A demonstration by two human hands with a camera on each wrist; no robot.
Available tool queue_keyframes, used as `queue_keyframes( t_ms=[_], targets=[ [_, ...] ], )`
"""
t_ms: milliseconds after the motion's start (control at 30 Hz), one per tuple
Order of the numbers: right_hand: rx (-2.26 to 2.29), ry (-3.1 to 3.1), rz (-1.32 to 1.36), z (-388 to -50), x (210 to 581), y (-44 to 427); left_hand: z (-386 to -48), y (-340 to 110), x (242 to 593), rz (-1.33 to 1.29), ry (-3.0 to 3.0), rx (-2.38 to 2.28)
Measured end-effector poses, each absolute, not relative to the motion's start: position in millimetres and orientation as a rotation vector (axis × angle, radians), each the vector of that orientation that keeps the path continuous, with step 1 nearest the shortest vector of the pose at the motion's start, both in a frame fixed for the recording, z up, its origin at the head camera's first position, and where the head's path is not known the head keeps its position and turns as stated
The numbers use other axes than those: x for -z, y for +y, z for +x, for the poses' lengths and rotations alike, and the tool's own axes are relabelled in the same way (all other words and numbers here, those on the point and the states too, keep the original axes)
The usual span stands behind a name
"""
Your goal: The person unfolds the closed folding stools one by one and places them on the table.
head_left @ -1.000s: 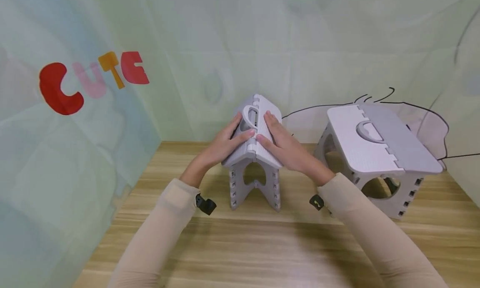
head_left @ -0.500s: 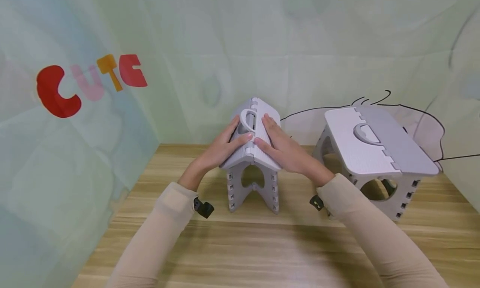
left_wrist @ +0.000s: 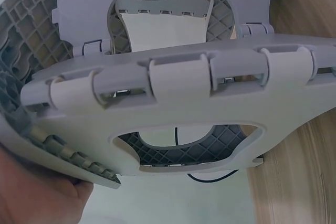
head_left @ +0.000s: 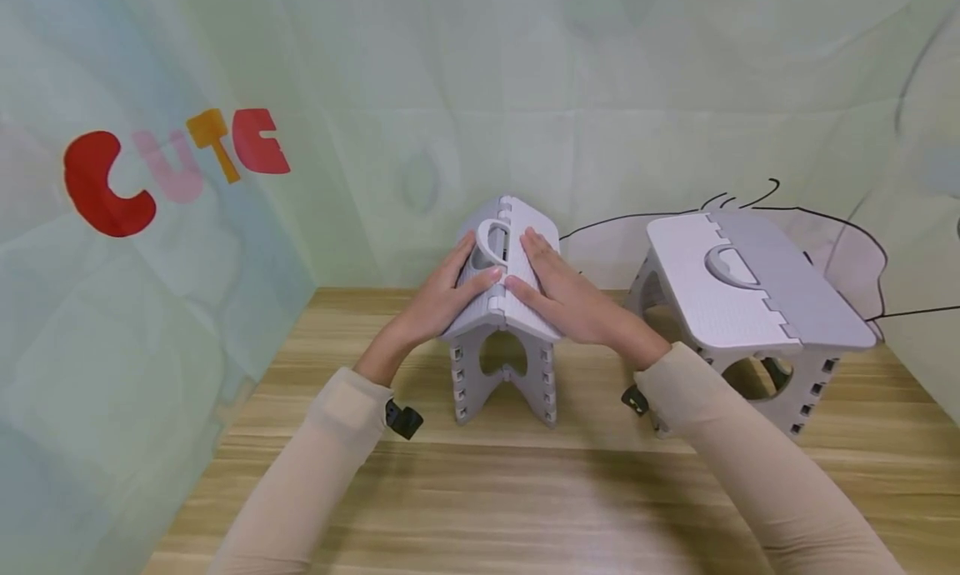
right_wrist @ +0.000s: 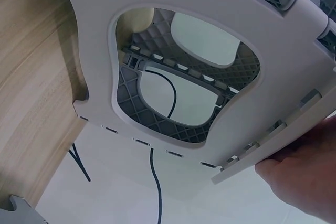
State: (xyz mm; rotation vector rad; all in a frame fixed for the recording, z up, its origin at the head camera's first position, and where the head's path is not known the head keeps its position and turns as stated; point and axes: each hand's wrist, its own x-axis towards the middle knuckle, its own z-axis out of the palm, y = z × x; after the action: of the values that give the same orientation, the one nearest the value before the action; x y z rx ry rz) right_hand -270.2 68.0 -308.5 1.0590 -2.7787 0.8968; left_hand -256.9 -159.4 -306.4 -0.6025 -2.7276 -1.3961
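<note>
A grey and white folding stool (head_left: 530,318) stands half folded on the wooden surface. Its two top halves slope down from a ridge like a roof, and the front leg panel bends inward. A loop handle (head_left: 483,240) sticks up along the ridge. My left hand (head_left: 442,298) rests on the left slope with its thumb by the ridge. On the right slope lies my right hand (head_left: 570,298), fingers extended, thumb also close to the ridge. The wrist views show the stool's hinged side panels (left_wrist: 84,121) and cut-out holes; only part of each hand appears there.
To the right, a second folding stool (head_left: 727,308) of the same kind stands fully unfolded with a flat top. A printed cloth (head_left: 637,75) hangs behind, and another with coloured letters (head_left: 112,183) covers the left side. The wooden surface (head_left: 510,508) extends toward me.
Hands and stool hold nearly the same pose. The whole head view has shifted slightly, so everything appears a little further left and lower.
</note>
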Motion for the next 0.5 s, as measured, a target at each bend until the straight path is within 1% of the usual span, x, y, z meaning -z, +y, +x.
queue_keyframes(
  t_ms=[500],
  targets=[
    [-0.830, -2.821, 1.053, -268.9, 305.8, 69.0, -256.3, -160.5, 305.4, -0.607, -2.752, 1.316]
  ],
)
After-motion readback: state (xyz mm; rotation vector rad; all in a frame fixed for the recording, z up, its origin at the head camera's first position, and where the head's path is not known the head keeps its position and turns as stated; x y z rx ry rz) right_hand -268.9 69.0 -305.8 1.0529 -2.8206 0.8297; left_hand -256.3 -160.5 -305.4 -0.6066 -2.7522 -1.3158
